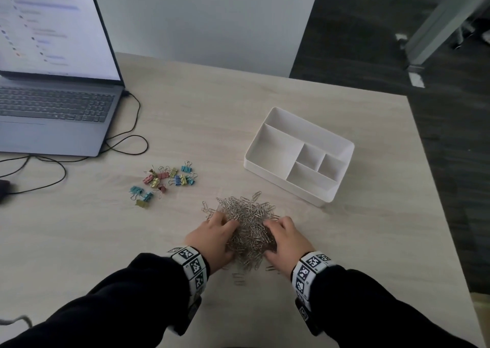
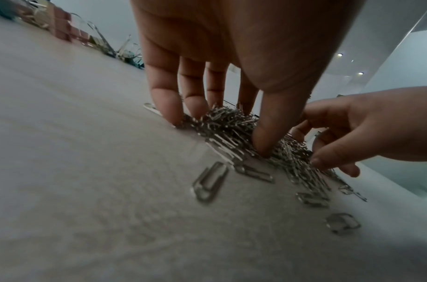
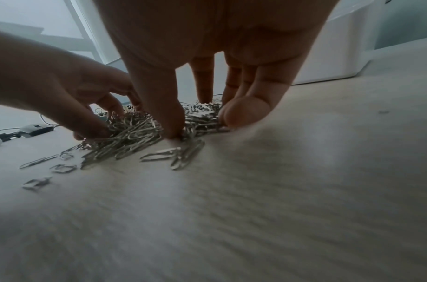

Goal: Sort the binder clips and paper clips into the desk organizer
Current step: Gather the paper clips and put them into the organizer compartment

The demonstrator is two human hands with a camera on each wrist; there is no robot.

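pale wood desk [image 1: 344, 241], white wall behind, dark floor to the right.
both hands at the paper clips [image 1: 246, 223], a silver heap near the front edge: left hand [image 1: 214, 237] and right hand [image 1: 285, 241] curl their fingers into it from either side, grasping clips. binder clips [image 1: 164, 183] lie scattered to the left; desk organizer [image 1: 267, 166] sits beyond the heap on the right, compartments bare. laptop [image 1: 53, 82] far left.
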